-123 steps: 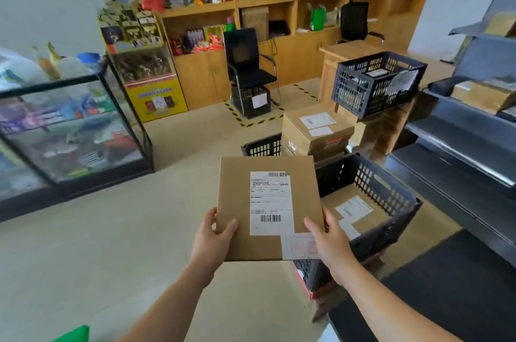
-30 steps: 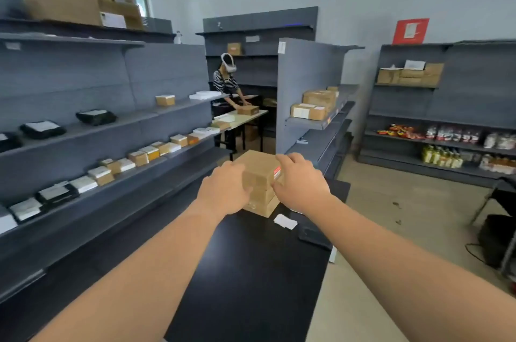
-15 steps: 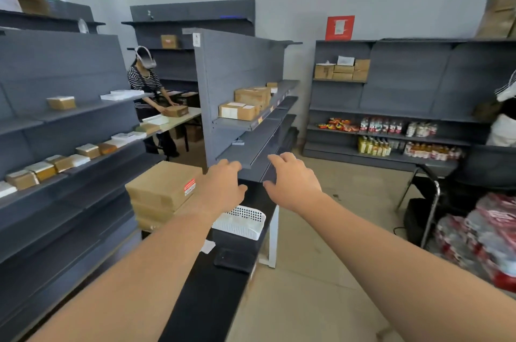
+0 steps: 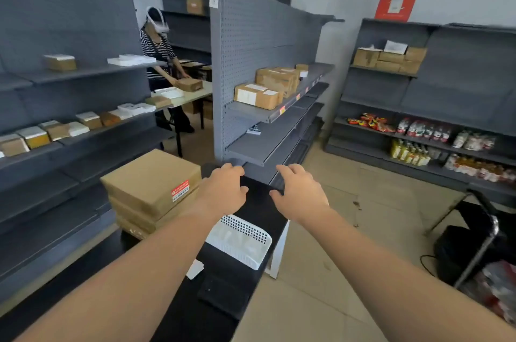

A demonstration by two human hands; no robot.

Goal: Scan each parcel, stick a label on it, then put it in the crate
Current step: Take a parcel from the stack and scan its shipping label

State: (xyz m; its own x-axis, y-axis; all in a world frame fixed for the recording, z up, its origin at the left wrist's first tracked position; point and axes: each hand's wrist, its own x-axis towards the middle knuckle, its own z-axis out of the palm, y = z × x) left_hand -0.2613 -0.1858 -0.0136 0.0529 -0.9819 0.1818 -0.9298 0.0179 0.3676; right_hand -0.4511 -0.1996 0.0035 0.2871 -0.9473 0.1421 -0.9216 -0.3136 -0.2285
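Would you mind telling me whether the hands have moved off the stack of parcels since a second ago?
Yes. Both hands have left the stack of parcels and now hover empty to its right, above the white basket.

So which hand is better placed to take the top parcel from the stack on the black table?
Probably the left hand: it hovers open right beside the top parcel of the stack. The right hand, also empty, is farther away, over the black table.
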